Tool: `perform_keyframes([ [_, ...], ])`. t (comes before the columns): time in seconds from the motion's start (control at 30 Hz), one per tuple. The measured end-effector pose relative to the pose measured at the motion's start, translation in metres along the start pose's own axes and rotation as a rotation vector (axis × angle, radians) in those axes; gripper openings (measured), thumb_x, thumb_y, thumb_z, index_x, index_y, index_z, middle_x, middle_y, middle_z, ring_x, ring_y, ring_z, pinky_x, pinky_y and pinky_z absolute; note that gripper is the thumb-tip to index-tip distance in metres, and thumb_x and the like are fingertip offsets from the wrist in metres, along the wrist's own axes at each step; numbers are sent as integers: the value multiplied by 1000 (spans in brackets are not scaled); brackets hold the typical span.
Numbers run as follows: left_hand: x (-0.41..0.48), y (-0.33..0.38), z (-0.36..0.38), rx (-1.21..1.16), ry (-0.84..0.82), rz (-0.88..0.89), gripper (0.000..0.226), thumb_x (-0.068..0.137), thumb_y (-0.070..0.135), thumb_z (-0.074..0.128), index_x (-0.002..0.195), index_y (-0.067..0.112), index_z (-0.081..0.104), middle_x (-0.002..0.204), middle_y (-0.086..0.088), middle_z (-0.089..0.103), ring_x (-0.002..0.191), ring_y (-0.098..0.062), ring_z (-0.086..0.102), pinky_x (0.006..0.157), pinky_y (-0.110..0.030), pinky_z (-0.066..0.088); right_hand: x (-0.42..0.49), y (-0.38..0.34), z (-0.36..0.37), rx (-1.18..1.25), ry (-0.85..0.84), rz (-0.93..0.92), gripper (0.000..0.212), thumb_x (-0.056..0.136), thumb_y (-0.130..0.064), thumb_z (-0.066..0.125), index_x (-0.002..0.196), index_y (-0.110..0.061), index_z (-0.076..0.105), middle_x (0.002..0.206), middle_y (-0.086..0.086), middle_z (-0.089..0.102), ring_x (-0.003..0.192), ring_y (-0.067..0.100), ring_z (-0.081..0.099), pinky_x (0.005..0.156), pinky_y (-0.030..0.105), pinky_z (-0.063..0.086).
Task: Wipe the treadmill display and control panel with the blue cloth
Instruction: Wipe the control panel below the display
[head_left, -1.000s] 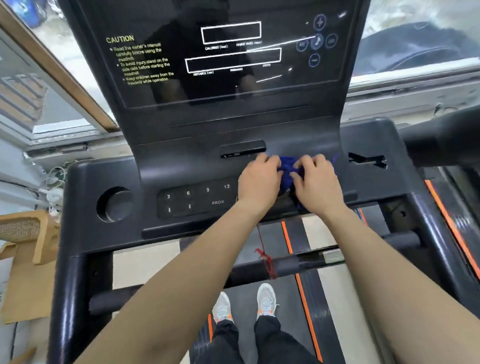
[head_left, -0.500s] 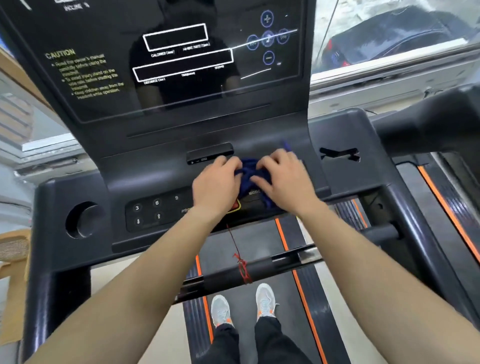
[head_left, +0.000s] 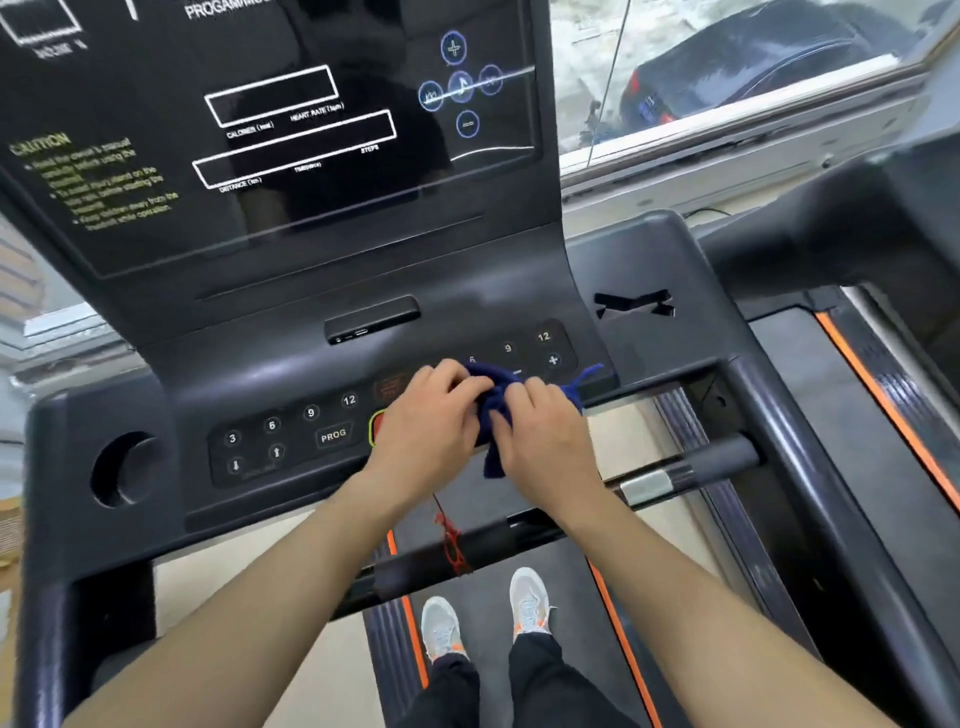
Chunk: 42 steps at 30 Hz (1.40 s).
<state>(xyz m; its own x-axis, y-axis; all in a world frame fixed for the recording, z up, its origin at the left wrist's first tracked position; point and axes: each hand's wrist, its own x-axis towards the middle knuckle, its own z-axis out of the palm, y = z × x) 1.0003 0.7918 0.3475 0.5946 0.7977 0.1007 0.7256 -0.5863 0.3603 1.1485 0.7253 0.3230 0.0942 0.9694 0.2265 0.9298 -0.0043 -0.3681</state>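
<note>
The left hand (head_left: 434, 426) and right hand (head_left: 540, 441) both pinch the bunched blue cloth (head_left: 493, 400) over the middle of the control panel (head_left: 291, 441), near its front edge; I judge wiping barely begun, the display (head_left: 270, 130) above not yet reached; a window (head_left: 727, 78) lies at upper right.

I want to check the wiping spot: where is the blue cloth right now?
In the head view, the blue cloth is bunched between the left hand and right hand, on the control panel right of the PROG button.
</note>
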Motion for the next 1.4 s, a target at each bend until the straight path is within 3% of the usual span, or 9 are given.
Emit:
perform_keyframes([
  [0.13,2,4,-12,-88,-142,-15,56,75,34,57,129,19,54,116,0,56,103,-25,53,90,-41,48,18,-1,-21,644,-126,406,23,97,-34,53,81,-17,53,75,-4,58,72,18,54,67,36,44],
  [0.3,27,28,-26,-687,20,-356,35,79,8,63,111,24,65,100,1,71,92,-15,65,84,-29,52,31,20,-50,1383,-155,812,25,98,-18,54,76,-10,62,64,5,61,61,21,57,54,28,46],
  [0.4,50,31,-32,-952,-11,-591,22,80,12,69,97,25,66,94,1,72,87,-14,67,82,-29,53,34,46,-61,1213,-40,848,15,80,0,58,67,-7,55,59,1,49,59,16,44,55,26,34],
  [0.47,61,31,-30,-775,-30,-638,23,79,15,69,101,22,64,99,5,68,94,-16,65,83,-31,53,36,59,-67,921,110,862,13,86,-12,52,74,-17,57,69,-3,50,68,19,41,62,32,35],
  [0.6,53,45,-16,-144,165,-276,36,81,19,66,116,23,60,116,0,55,104,-23,55,84,-36,50,29,43,-64,458,121,467,38,101,-25,42,135,-17,58,132,1,59,123,19,52,105,33,36],
  [0.73,24,38,17,124,146,-26,34,92,19,62,125,12,65,123,-6,66,106,-25,60,88,-40,54,3,39,-14,-74,-191,29,60,101,-35,31,156,-10,31,164,14,23,152,32,18,121,46,18],
  [0.93,49,16,33,243,-22,5,56,95,12,55,149,4,40,154,-14,42,142,-26,40,118,-34,31,44,64,-10,-143,-208,-22,63,101,-45,32,157,-17,28,166,8,20,153,31,14,122,45,20],
  [1.27,31,48,30,165,-184,204,60,92,29,32,145,7,47,150,-11,48,137,-25,48,109,-35,41,-16,73,-20,-81,-124,179,63,99,-39,40,152,-6,38,163,16,26,151,35,23,120,46,31],
  [1.4,77,68,52,165,-211,224,57,98,19,37,153,5,31,160,-12,30,147,-26,30,119,-39,28,20,97,-28,13,-108,308,67,97,-47,31,152,-10,37,163,11,28,152,27,24,121,43,27],
])
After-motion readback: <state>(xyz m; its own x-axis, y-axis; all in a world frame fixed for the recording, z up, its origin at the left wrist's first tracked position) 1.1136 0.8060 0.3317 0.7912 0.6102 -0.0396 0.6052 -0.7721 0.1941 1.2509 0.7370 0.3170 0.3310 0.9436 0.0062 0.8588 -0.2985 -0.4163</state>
